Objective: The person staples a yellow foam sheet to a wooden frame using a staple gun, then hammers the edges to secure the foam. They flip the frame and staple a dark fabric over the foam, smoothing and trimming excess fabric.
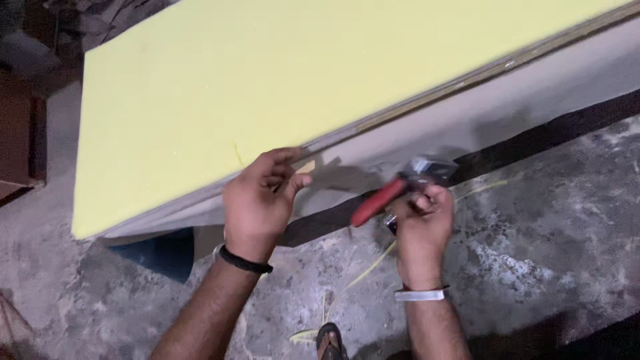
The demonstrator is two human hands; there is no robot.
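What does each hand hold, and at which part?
The right hand holds a red-handled tool near its metal head. The left hand pinches the lower edge of the yellow foam panel.

Left hand pinching, right hand fisted.

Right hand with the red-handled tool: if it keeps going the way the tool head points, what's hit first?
Probably the pale side face of the foam-topped panel. The right hand aims the tool up toward it, just below the yellow foam. Depth is unclear; the head may already touch.
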